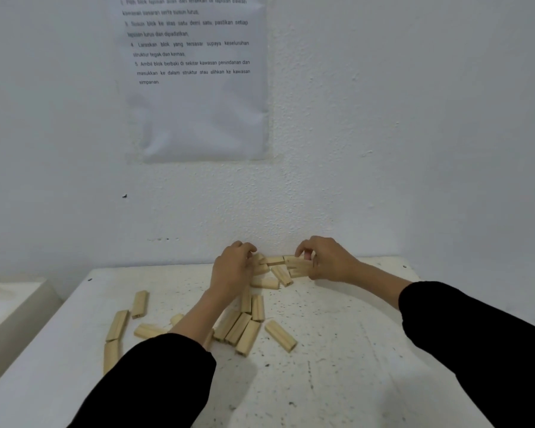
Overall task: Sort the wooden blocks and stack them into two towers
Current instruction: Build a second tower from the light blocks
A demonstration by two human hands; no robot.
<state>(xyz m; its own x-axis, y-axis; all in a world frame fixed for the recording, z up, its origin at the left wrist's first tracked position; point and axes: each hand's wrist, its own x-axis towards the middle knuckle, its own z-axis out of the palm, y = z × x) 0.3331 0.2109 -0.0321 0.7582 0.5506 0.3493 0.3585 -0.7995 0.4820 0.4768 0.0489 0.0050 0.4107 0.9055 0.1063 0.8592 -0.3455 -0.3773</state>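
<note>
Blocks (pixel 280 335) scattered on table (pixel 352 350); L grip (pixel 233 267) & R grip (pixel 325 261) each clutch one.

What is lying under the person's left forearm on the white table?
Ends of pale rectangular wooden blocks poke out on both sides of the left forearm, flat on the speckled white table. How many lie beneath it is hidden by the arm.

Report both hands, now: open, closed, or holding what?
Left hand: fingers curled against the block cluster; whether it grips cannot be told.
Right hand: pinches the right-end blocks of that cluster.
</note>
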